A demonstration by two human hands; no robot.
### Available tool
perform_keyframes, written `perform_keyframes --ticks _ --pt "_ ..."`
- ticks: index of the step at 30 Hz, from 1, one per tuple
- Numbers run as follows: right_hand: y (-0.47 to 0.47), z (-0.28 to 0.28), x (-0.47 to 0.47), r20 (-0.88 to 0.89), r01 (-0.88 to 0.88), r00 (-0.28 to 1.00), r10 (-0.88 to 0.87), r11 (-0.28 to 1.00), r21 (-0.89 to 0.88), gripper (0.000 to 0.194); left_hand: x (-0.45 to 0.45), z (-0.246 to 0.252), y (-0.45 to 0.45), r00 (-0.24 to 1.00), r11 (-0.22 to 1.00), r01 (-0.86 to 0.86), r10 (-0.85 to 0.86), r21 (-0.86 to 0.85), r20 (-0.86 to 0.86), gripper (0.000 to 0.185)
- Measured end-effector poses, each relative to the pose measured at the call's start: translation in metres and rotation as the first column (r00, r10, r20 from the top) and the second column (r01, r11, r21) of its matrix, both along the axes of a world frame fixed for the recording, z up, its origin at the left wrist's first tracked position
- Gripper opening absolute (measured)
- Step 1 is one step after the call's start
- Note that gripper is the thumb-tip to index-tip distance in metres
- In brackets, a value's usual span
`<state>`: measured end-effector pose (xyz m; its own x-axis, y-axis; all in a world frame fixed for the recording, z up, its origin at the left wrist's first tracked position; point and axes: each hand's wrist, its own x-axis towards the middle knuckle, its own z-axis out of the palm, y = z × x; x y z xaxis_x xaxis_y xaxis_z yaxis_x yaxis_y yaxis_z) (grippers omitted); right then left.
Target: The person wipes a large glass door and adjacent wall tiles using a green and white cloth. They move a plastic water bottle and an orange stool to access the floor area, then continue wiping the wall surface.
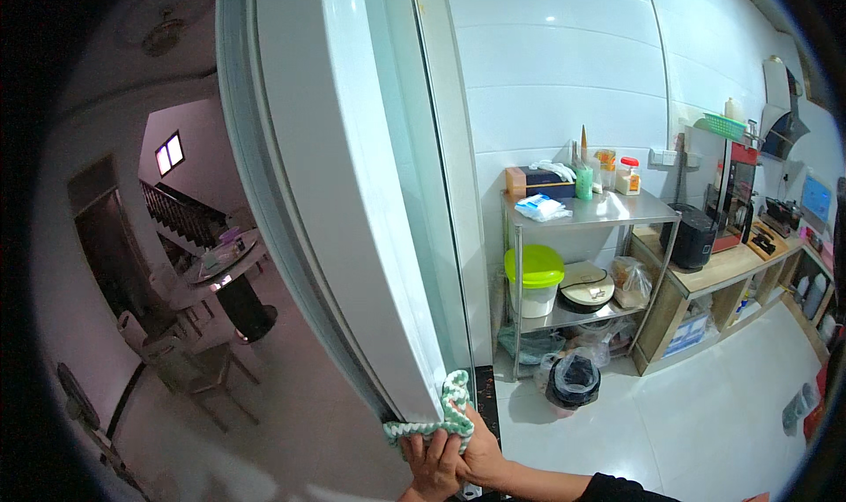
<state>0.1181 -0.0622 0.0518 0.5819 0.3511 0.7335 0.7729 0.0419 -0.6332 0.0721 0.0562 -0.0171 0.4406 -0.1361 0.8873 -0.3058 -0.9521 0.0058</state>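
Observation:
A green and white striped cloth [456, 422] is wrapped around the edge of a white sliding-door frame [370, 237], low in the picture. My left hand [433, 463] presses the cloth from below and in front, fingers bent over its lower fold. Close against it, my right hand [482, 450] holds the cloth at the right side of the frame, its fingers partly hidden by the cloth. A glass pane [413, 138] stands just right of the white frame.
To the right stand a steel shelf [595, 219] with jars and boxes, a lined trash bin [572, 386] and a wooden counter [700, 274]. In the darker room on the left are a round table [228, 261], chairs [215, 370] and a staircase [178, 214].

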Motion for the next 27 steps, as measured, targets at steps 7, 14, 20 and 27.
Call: perform_keyframes --ticks 7,14,20,27 --pt "-0.003 0.005 0.013 0.085 0.009 0.996 -0.005 0.999 -0.044 0.054 -0.004 0.022 -0.011 0.998 0.998 -0.053 0.054 0.041 -0.016 0.043" --pt "0.002 0.057 0.041 0.238 -0.04 0.971 0.024 0.997 0.065 0.048 0.014 0.068 -0.011 0.963 0.955 -0.249 0.227 0.161 0.145 0.045" --pt "0.008 0.094 0.066 0.388 -0.217 0.906 0.167 0.972 0.09 0.05 0.021 0.103 -0.025 0.869 0.868 -0.477 0.444 0.137 0.217 0.056" --pt "0.015 0.068 0.072 0.367 -0.348 0.883 0.295 0.933 0.088 0.048 0.018 0.065 -0.018 0.829 0.817 -0.547 0.499 0.181 0.251 0.049"
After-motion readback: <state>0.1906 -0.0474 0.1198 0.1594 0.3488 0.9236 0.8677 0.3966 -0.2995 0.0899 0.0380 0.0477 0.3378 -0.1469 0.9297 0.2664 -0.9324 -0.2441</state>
